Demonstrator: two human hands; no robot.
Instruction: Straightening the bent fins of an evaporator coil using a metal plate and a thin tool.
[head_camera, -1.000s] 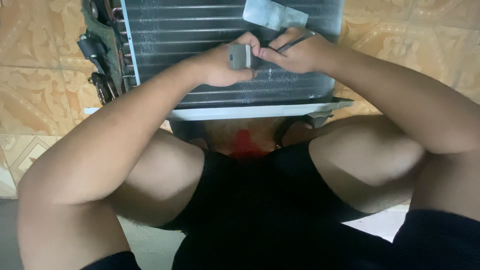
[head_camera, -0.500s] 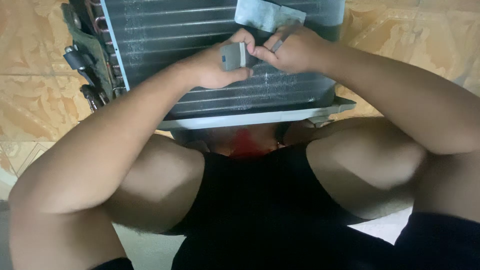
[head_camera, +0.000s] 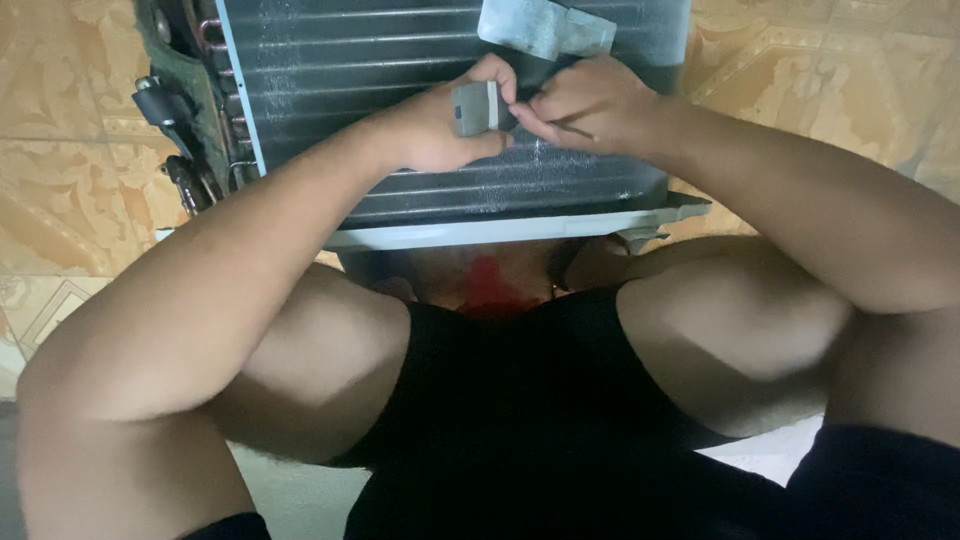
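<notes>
finned coil (head_camera: 400, 60) top cut off, thin tool (head_camera: 572, 128) mostly hidden in right hand (head_camera: 590, 100)

Dark grey radiator (head_camera: 400, 60) with thin silvery horizontal lines and a pale blue-white frame. Little grey block (head_camera: 473, 107) in the left hand (head_camera: 440, 125). Floor tiles (head_camera: 60, 150) are orange-tan with swirly patterns. Black shorts (head_camera: 520, 420), red patch above them.

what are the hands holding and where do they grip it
The left hand pinches a small grey block by its sides, above the finned coil. The right hand holds a thin rod near its end.
</notes>
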